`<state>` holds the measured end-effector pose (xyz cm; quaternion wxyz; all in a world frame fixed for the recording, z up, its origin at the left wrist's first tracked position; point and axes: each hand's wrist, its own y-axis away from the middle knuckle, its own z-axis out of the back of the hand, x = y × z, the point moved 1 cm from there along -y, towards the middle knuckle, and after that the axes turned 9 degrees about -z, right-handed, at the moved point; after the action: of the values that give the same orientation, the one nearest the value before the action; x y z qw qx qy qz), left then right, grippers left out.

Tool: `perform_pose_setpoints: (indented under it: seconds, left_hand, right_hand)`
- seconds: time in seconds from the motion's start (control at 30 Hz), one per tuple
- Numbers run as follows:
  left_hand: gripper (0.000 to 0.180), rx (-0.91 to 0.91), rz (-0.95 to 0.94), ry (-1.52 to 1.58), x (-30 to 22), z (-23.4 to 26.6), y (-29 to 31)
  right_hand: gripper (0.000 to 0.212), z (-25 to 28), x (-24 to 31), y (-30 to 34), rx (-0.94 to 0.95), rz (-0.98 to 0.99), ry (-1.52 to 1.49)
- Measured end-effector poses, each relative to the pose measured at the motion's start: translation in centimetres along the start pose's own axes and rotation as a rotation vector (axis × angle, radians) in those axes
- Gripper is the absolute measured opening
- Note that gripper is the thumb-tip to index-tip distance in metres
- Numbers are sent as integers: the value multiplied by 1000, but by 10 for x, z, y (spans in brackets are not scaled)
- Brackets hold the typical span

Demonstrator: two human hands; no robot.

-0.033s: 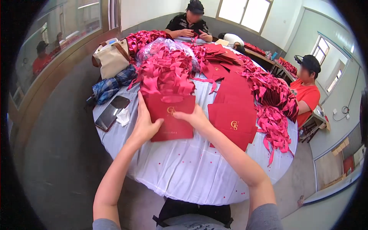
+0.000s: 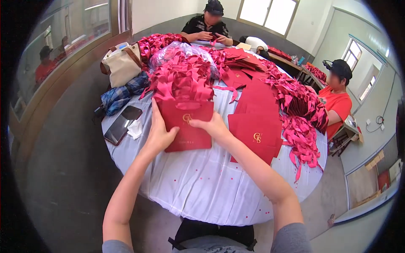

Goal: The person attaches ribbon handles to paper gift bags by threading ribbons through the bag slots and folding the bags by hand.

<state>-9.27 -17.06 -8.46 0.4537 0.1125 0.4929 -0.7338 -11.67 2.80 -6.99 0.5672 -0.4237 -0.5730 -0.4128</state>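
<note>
A flat red paper gift bag (image 2: 188,137) with a gold emblem and a ribbon handle is between my two hands over the white tablecloth. My left hand (image 2: 161,134) grips its left side, thumb across the front. On the right side my right hand (image 2: 212,127) holds it, thumb lying near the emblem. The fingers behind the bag are hidden. Its top edge meets a heap of pink-ribboned red bags (image 2: 181,80). Right of my right hand lies a spread stack of flat red bags (image 2: 249,137), the front one bearing the same gold emblem.
A phone (image 2: 116,133), a crumpled white tissue (image 2: 135,129), a folded plaid umbrella (image 2: 120,95) and a cream handbag (image 2: 122,65) line the table's left side. More ribboned bags (image 2: 301,101) are piled at right. One person (image 2: 209,25) sits opposite, another (image 2: 337,97) at right.
Both hands have moved the gift bag slightly away from me, closer against the ribboned heap. The hands of the person opposite have shifted a little.
</note>
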Motion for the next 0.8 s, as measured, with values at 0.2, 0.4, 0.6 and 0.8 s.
perform_pose_setpoints:
  seconds: [0.2, 0.4, 0.6, 0.8]
  left_hand:
    - [116, -22, 125, 22, 31, -15, -50]
    - [117, -110, 170, -14, 40, -33, -91]
    - [116, -108, 27, -141, 51, -28, -95]
    - [107, 108, 201, -77, 10, -13, -79]
  right_hand:
    - [36, 5, -3, -63, -61, 16, 13]
    - [41, 20, 4, -101, -130, 153, 73]
    - [41, 27, 17, -104, -16, 157, 94]
    - [48, 41, 10, -87, 71, -149, 79]
